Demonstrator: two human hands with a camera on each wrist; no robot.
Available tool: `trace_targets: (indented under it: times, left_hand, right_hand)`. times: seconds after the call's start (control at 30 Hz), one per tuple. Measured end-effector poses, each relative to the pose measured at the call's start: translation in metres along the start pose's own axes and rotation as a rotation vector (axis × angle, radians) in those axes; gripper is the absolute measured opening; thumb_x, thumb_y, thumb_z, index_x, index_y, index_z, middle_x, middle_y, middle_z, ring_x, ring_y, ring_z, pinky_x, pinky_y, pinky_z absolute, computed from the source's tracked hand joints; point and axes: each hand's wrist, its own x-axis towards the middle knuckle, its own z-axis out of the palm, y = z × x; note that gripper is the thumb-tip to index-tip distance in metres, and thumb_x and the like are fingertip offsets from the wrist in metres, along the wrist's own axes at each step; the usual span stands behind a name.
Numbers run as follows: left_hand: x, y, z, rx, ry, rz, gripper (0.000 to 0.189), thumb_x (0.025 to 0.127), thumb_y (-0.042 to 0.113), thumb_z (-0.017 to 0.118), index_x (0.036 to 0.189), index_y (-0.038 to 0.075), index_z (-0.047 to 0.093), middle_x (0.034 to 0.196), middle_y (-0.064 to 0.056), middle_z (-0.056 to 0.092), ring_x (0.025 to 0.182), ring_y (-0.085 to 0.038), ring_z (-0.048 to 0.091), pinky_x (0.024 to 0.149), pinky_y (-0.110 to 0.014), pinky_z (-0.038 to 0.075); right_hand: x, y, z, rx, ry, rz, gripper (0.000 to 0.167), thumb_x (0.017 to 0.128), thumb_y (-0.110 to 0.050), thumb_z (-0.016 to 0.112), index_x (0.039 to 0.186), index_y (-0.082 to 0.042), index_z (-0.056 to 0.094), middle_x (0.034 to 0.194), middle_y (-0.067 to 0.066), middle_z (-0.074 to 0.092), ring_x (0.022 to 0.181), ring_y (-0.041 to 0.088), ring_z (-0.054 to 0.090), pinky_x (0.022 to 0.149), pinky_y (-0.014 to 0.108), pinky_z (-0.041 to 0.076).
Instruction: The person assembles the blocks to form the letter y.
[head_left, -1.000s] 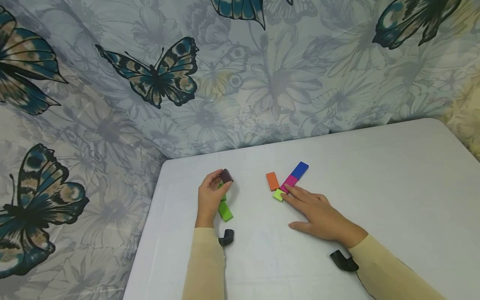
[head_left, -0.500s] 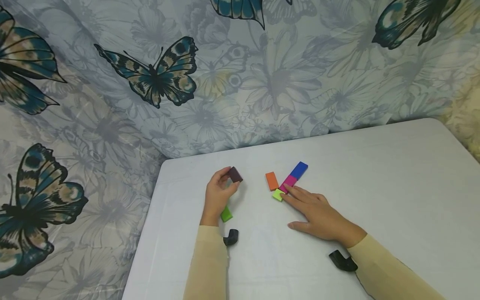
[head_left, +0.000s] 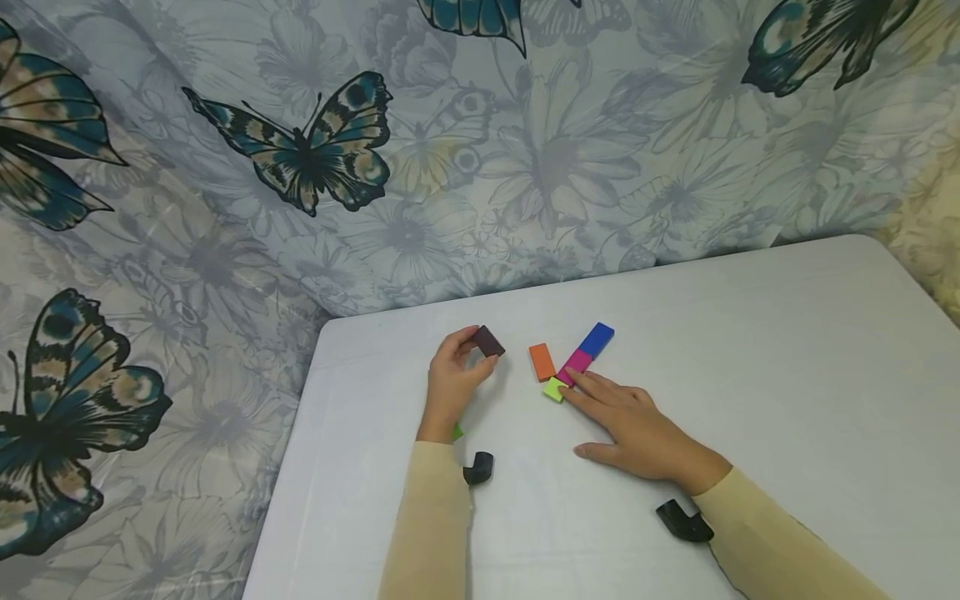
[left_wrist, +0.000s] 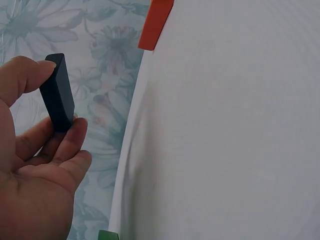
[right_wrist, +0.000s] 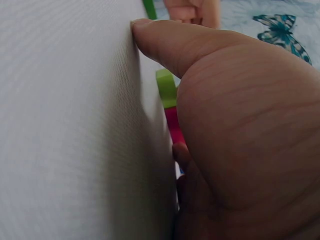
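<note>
Nearest the person, at six o'clock, the left sleeve [head_left: 427, 525] reaches up from the table's near side, and at five o'clock the right sleeve [head_left: 787, 542] slants in. A black wrist piece [head_left: 478, 468] sits by the left cuff, another black clip [head_left: 684, 522] by the right.

The right hand [head_left: 633, 425] lies nearly flat, fingers long and straight, thumb spread wide with its tip on the cloth. Its fingertips touch the magenta block [head_left: 574, 367] and the lime-green block [head_left: 555, 389]. From where I stand the hands are apart from each other.

The left hand [head_left: 453, 375], at ten o'clock from the right, pinches a dark brown block [head_left: 490, 341] between thumb and fingertips, with a hollow between them; the block seems lifted off the table. Over the last second this hand has swung towards three o'clock, bringing the brown block nearer the coloured group and leaving just a corner of a green block [head_left: 457, 432] showing at six o'clock beside its wrist. I judge the brown block to be mid-carry, while the group under the right hand has stayed as it was.

In that group, the blue block [head_left: 597, 342] joins the magenta end to end, towards one o'clock. The orange block [head_left: 542, 362] leans just beside the lime one, at eleven o'clock from it, and at four o'clock from the brown block.

Beyond the white tabletop [head_left: 765, 358], at twelve o'clock, hangs a grey floral drape [head_left: 555, 167] printed with teal butterflies [head_left: 307, 154].
</note>
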Motion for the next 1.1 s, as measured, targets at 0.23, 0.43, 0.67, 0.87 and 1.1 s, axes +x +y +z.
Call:
trace_targets:
  times: [0.23, 0.43, 0.67, 0.87, 1.1]
  left_hand:
    - [0.005, 0.002, 0.014, 0.083, 0.007, -0.014, 0.055, 0.09, -0.003, 0.086, 0.142, -0.002, 0.067, 0.135, -0.012, 0.063, 0.127, -0.027, 0.065, 0.118, -0.035, 0.042]
    - [0.013, -0.001, 0.024, 0.123, -0.007, -0.063, 0.057, 0.091, -0.002, 0.086, 0.144, 0.0, 0.065, 0.137, -0.01, 0.061, 0.13, -0.022, 0.064, 0.116, -0.031, 0.043]
    - [0.021, -0.007, 0.033, 0.189, -0.02, -0.12, 0.059, 0.093, 0.005, 0.086, 0.148, 0.001, 0.063, 0.141, -0.008, 0.062, 0.131, -0.02, 0.063, 0.114, -0.03, 0.045]
    - [0.028, -0.013, 0.04, 0.274, -0.005, -0.083, 0.057, 0.093, 0.007, 0.088, 0.145, 0.001, 0.066, 0.138, -0.009, 0.065, 0.126, -0.02, 0.065, 0.111, -0.03, 0.047]
    - [0.036, -0.017, 0.047, 0.387, 0.009, -0.059, 0.057, 0.09, 0.01, 0.091, 0.143, 0.003, 0.07, 0.138, -0.01, 0.067, 0.133, -0.023, 0.062, 0.113, -0.03, 0.046]
  right_hand:
    - [-0.002, -0.002, -0.003, 0.004, 0.014, -0.023, 0.088, 0.096, -0.049, 0.082, 0.169, -0.018, 0.044, 0.174, 0.014, 0.034, 0.159, 0.042, 0.029, 0.113, 0.067, 0.032]
    - [-0.003, -0.002, -0.005, 0.013, 0.014, -0.036, 0.086, 0.098, -0.05, 0.079, 0.169, -0.018, 0.043, 0.174, 0.013, 0.034, 0.159, 0.041, 0.03, 0.113, 0.066, 0.032]
    - [-0.003, -0.001, -0.003, -0.004, 0.018, -0.035, 0.087, 0.097, -0.051, 0.08, 0.169, -0.019, 0.043, 0.174, 0.012, 0.034, 0.159, 0.041, 0.029, 0.113, 0.067, 0.033]
    - [-0.002, 0.001, -0.002, -0.015, 0.016, -0.016, 0.09, 0.095, -0.05, 0.082, 0.17, -0.019, 0.043, 0.176, 0.012, 0.031, 0.16, 0.04, 0.028, 0.113, 0.065, 0.033]
    - [-0.002, 0.002, -0.001, -0.006, 0.018, -0.032, 0.088, 0.096, -0.05, 0.081, 0.169, -0.018, 0.043, 0.175, 0.012, 0.033, 0.159, 0.04, 0.028, 0.113, 0.066, 0.033]
